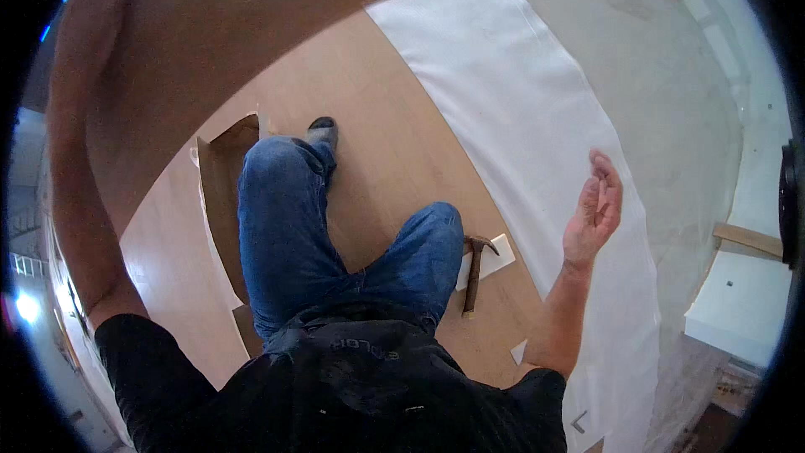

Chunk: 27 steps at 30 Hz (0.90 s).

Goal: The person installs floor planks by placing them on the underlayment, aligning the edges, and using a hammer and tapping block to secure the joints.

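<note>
Very close and dark, a long brown plank (235, 42) crosses the upper left, its lower edge bowed by the lens. My left arm is raised along the left side, and my left hand (96, 13) appears closed on the plank; shadow hides most of its fingers. My right hand (594, 210) is lifted above a white underlay sheet (503, 59). Its palm faces inward and its fingers are stretched out, slightly bent, holding nothing. Beside my knee a claw hammer (475, 277) lies across a small white block (495, 262) on the wood-look floor (386, 134).
Opened cardboard packaging (231, 210) lies left of my legs. Clear plastic film (671, 101) covers the floor beyond the underlay. At the right are a white box-like piece (738, 302) and a wooden strip (749, 240). A small L-shaped piece (579, 423) lies at the lower right.
</note>
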### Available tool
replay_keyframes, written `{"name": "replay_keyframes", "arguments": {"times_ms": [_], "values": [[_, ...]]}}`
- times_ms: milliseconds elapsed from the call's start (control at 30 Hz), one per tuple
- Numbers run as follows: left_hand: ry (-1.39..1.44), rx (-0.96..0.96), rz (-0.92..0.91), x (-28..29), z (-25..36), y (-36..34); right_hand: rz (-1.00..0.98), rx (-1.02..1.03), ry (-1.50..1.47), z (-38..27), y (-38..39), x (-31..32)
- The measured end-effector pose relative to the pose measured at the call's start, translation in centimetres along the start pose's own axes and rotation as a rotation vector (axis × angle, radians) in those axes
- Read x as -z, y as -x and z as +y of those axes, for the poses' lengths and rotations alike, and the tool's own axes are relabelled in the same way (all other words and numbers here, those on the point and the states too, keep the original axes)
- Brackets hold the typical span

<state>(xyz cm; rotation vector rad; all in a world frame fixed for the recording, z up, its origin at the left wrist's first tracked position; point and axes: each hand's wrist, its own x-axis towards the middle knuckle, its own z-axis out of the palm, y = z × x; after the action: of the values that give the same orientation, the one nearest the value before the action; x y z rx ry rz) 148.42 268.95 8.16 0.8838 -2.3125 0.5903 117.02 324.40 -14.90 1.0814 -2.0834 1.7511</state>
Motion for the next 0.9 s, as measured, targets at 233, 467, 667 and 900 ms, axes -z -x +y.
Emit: {"name": "replay_keyframes", "arguments": {"times_ms": [233,467,667,900], "values": [[0.402,-0.646,-0.611,-2.4,32.7,-8.2,-0.262,0.442,0.958,-4.3,-17.9,-7.2],[0.605,-0.999,-0.518,-25.3,42.3,-15.2,-0.503,-0.306,0.790,11.5,-26.7,-16.6],[1.026,-0.446,-0.232,-44.9,40.7,-13.7,-0.397,-0.396,0.794,29.8,-22.7,-18.6],[1.416,0.776,-1.217,-64.0,31.9,-0.8,-0.448,-0.697,0.761,36.0,-8.1,-12.4]]}}
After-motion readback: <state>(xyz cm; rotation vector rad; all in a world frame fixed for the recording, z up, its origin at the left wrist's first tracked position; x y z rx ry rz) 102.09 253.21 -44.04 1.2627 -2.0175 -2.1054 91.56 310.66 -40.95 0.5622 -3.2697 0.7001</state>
